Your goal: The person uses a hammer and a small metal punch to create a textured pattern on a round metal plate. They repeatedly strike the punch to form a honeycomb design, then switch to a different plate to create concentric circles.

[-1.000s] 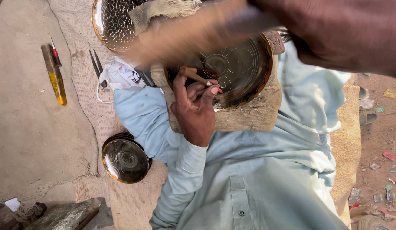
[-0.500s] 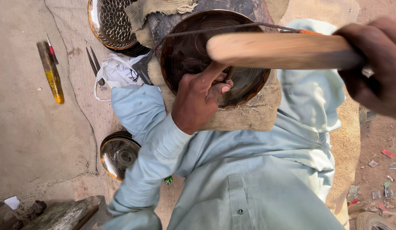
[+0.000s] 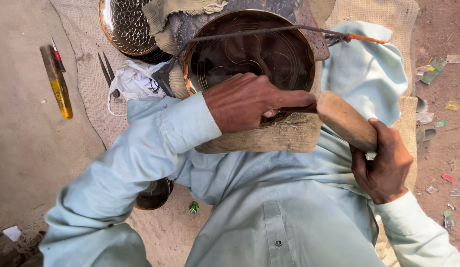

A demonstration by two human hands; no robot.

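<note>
A round dark metal plate (image 3: 249, 49) with engraved circles rests on a padded block in front of me. My left hand (image 3: 249, 101) lies on its near rim, fingers closed on a thin metal punch that is mostly hidden. My right hand (image 3: 386, 163) grips a thick wooden mallet (image 3: 344, 120), whose head sits right beside the left hand's fingertips. A wire with an orange end (image 3: 289, 30) runs across the top of the plate.
A patterned metal dish (image 3: 126, 24) lies at the back left on burlap. Scissors (image 3: 107, 71) and a crumpled white bag (image 3: 136, 81) sit beside it. A yellow-handled tool (image 3: 56, 81) lies on the dirt floor. A small shiny bowl (image 3: 154, 194) is under my left arm.
The mallet has swung down from above the plate to beside my left hand. My left arm has stretched across and now covers most of the small bowl.
</note>
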